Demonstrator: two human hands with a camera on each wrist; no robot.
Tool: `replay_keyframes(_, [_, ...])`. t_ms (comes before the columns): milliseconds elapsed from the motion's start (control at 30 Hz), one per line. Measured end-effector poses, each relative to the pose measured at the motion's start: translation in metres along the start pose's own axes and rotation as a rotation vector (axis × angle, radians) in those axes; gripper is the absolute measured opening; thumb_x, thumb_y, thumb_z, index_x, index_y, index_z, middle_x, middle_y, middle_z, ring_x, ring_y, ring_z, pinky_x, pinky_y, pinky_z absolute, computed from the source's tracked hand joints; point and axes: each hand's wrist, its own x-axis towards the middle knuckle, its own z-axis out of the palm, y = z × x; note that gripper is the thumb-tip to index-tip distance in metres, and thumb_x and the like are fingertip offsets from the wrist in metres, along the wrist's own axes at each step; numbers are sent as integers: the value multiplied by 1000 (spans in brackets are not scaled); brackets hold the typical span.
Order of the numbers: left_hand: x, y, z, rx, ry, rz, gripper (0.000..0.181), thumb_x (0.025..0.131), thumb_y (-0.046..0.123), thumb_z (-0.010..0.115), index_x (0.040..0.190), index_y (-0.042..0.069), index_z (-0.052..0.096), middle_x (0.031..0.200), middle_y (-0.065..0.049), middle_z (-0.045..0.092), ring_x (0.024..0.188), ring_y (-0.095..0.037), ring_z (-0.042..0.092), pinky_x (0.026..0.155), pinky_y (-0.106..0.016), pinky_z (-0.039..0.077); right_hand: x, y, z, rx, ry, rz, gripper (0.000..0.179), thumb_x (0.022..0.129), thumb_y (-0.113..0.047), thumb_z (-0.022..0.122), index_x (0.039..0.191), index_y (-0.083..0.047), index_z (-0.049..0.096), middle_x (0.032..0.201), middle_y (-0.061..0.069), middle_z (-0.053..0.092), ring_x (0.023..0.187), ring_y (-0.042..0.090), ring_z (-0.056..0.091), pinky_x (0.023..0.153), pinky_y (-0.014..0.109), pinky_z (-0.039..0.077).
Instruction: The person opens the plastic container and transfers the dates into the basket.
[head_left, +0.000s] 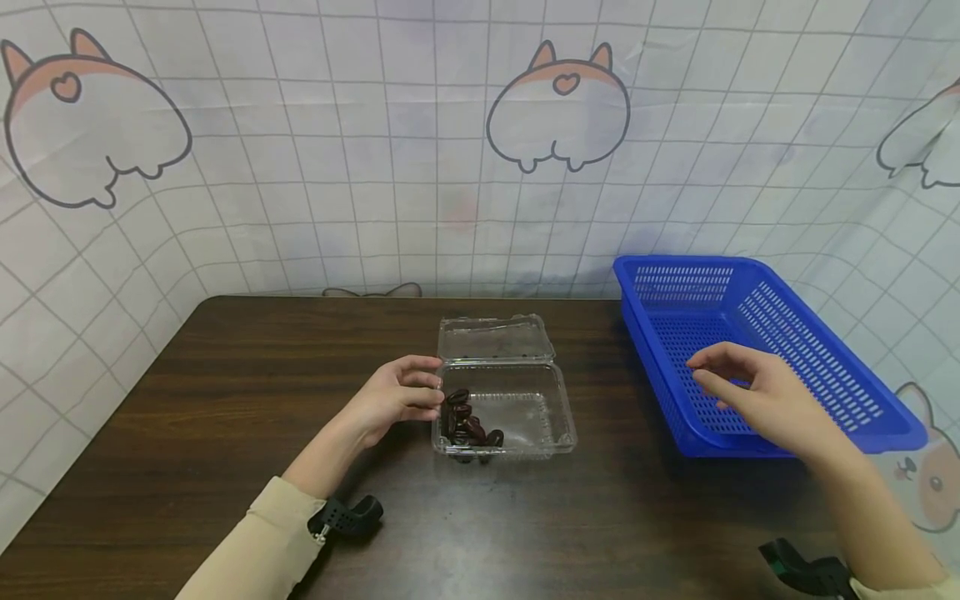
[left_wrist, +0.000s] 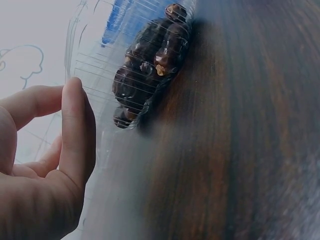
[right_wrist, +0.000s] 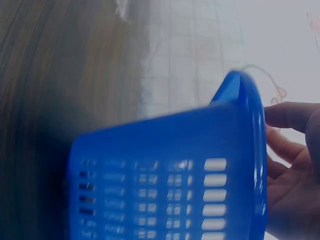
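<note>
A clear plastic clamshell box (head_left: 528,417) stands mid-table, its lid (head_left: 495,340) folded back. Dark, glossy dates (head_left: 468,425) are heaped along its left side; the left wrist view shows these dates (left_wrist: 147,62) through the ribbed wall. My left hand (head_left: 397,393) is at the box's left wall, fingertips by its rim with fingers loosely bent. Over the blue plastic basket (head_left: 652,358) my right hand (head_left: 757,392) hovers, thumb and forefinger apart and nothing visible between them. In the right wrist view, the right hand (right_wrist: 295,170) appears beyond the basket's rim (right_wrist: 257,165).
The dark wood table (head_left: 225,400) runs back to a wall cloth (head_left: 360,150) with a grid and cartoon animals. The basket takes up the table's right side, with slotted walls. A black wrist camera (head_left: 345,517) is strapped to the left arm, another camera (head_left: 806,571) to the right.
</note>
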Motion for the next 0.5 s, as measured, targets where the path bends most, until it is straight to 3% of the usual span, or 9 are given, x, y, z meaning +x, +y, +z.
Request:
replay_keyframes(300, [1,0,0,-1,4,-3,56,94,-7,68,146,-2,47,125,-26,57,91,-24,68,78,-35,62,14,-25,19,81,-40,-61,18,106,-18,61,119,-8,67,112,10,67,88,22,66,71,30,60])
replay_keyframes(500, [1,0,0,-4,6,-6,56,94,-7,68,146,-2,47,125,-27,57,91,-23,68,78,-36,62,24,-39,37,169,-86,-115,13,105,-14,61,116,-10,68,107,7,67,87,19,65,71,32,59])
